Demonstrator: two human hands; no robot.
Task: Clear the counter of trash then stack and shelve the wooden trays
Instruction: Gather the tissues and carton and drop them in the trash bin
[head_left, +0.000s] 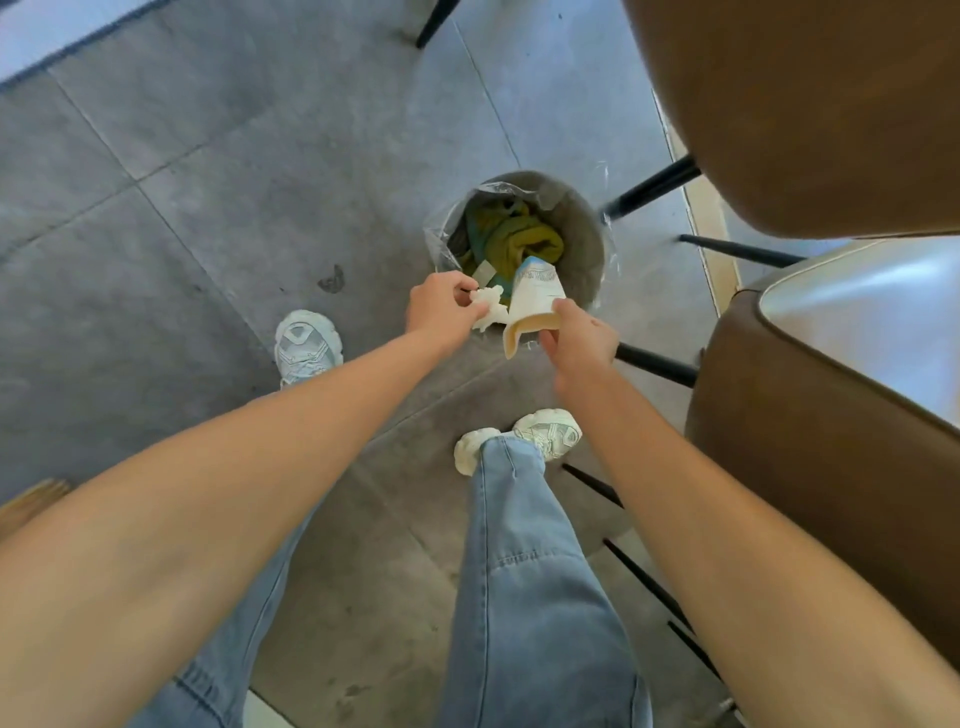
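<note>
A round grey trash bin with a clear plastic liner stands on the floor in front of me, holding green and yellow cloth-like waste. My left hand pinches a crumpled white tissue over the bin's near rim. My right hand grips a paper cup by its rim, tipped bottom-first toward the bin's opening. No wooden trays are in view.
Brown padded chairs with black metal legs crowd the right side, close to the bin. A glossy table edge shows at right. Grey floor tiles spread to the left. My white sneakers stand just before the bin.
</note>
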